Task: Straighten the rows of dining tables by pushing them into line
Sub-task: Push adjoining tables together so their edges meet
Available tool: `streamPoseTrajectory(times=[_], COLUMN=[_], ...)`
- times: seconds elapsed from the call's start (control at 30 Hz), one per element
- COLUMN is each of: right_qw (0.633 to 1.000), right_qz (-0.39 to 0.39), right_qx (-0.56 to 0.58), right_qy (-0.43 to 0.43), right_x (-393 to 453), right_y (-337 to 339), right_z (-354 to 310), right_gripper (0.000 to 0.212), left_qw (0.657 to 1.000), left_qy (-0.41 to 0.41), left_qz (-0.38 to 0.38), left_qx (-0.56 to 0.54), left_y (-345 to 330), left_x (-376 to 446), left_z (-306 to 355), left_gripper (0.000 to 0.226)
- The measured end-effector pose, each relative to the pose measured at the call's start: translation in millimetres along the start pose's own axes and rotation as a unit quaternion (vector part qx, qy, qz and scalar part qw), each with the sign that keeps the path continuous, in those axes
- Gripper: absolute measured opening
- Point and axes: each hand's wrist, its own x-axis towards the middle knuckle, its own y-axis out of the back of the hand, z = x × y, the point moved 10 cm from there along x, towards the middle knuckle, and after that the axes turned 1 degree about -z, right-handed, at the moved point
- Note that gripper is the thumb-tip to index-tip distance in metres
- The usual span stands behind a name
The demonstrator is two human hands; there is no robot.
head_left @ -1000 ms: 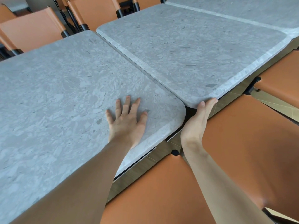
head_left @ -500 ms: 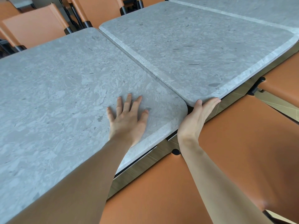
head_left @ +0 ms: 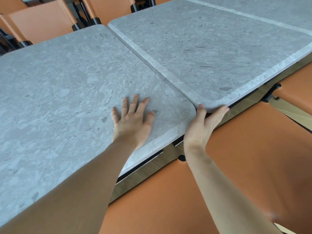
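A person's left hand [head_left: 133, 121] lies flat on the near right corner of a grey stone-patterned table [head_left: 64, 102], fingers straight and spread, the palm just inside the rounded edge. The right hand [head_left: 203, 123] meets the near left corner of the neighbouring table [head_left: 202, 53]: its thumb rests upright in the narrow seam where the two corners come together, while the other fingers reach along and under that table's near edge, so how firmly they hold it cannot be told. Both bare forearms stretch in from the near side of the picture.

The two tabletops sit edge to edge, touching along a seam that runs from the hands away to the far left. The right-hand table's bevelled border shows as a paler band along that seam and along its near edge. A third tabletop [head_left: 270, 12] of the same grey pattern joins it at the far right.

On the near side, orange leather chairs [head_left: 253, 157] with black fittings stand tucked close to the tables, their backs directly below the person's arms; a strip of wood-look floor [head_left: 162, 159] shows between chair and table edge. More orange chairs [head_left: 40, 22] line the far side of the row at upper left, just beyond the tables' far edges.
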Motion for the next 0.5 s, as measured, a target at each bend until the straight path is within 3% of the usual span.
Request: streamPoseTrajectory(times=[0.07, 0.17, 0.27, 0.33, 0.4, 0.43, 0.47, 0.5], right_qw=[0.996, 0.949, 0.929, 0.915, 0.892, 0.883, 0.875, 0.871], right_qz=[-0.020, -0.131, -0.173, -0.219, -0.270, -0.278, -0.277, -0.271], right_qx=[0.032, 0.130, 0.157, 0.161, 0.160, 0.165, 0.169, 0.173], right_qy=[-0.077, -0.256, -0.287, -0.300, -0.325, -0.342, -0.359, -0.371], right_x=[-11, -49, -56, -64, -79, -86, -93, -97], right_y=[-5, -33, -40, -48, -59, -61, -62, -61], right_z=[23, 61, 64, 62, 63, 63, 64, 65], right_gripper=[0.081, 0.054, 0.047, 0.051, 0.048, 0.043, 0.040, 0.038], left_qw=[0.999, 0.968, 0.927, 0.902, 0.865, 0.826, 0.757, 0.654], left_qy=[-0.004, -0.033, -0.082, -0.043, 0.056, 0.130, 0.223, 0.316], left_qz=[0.024, 0.148, 0.234, 0.247, 0.230, 0.226, 0.232, 0.226], left_qx=[-0.034, -0.199, -0.281, -0.352, -0.443, -0.500, -0.569, -0.649], left_y=[4, 30, 41, 15, -20, -40, -61, -84], left_x=[-1, -14, -71, -135, -198, -221, -239, -250], left_z=[-1, -6, -5, -12, -22, -36, -59, -81], left_gripper=[0.055, 0.041, 0.043, 0.036, 0.027, 0.022, 0.016, 0.020])
